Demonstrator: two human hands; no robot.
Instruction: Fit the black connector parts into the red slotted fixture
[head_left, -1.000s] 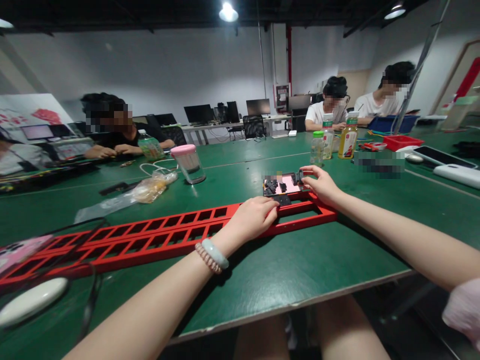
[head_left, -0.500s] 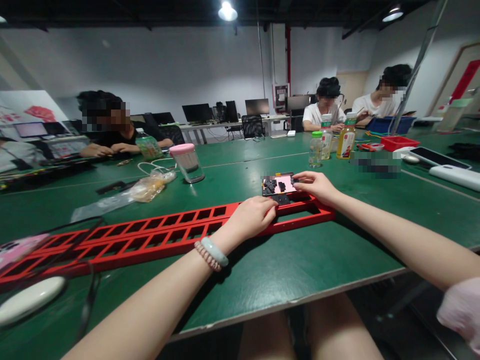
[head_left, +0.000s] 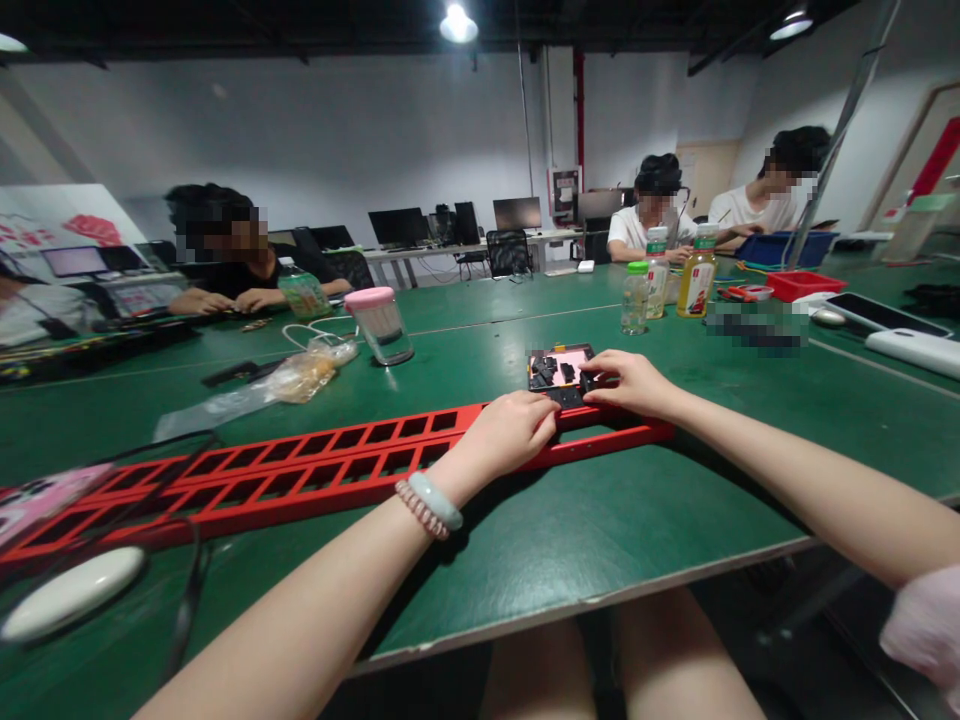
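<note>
as the right hand [head_left: 634,384] pinches, its black piece [head_left: 586,382] blurs, part-hidden

Lit dimly from above by ceiling lamp [head_left: 458,24] at far side; reflected softly on near green table [head_left: 600,545]; stretched toward edges, perhaps slightly blurred at near left.

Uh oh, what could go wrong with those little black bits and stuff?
The small black pieces lie loose in the flat, black-rimmed pink tray, and the bare right hand is close by, so a bump might scatter them. One might also fall into an opening in the long red slotted frame. The thin black cable lies across that frame, so it could snag if the frame slides.
</note>
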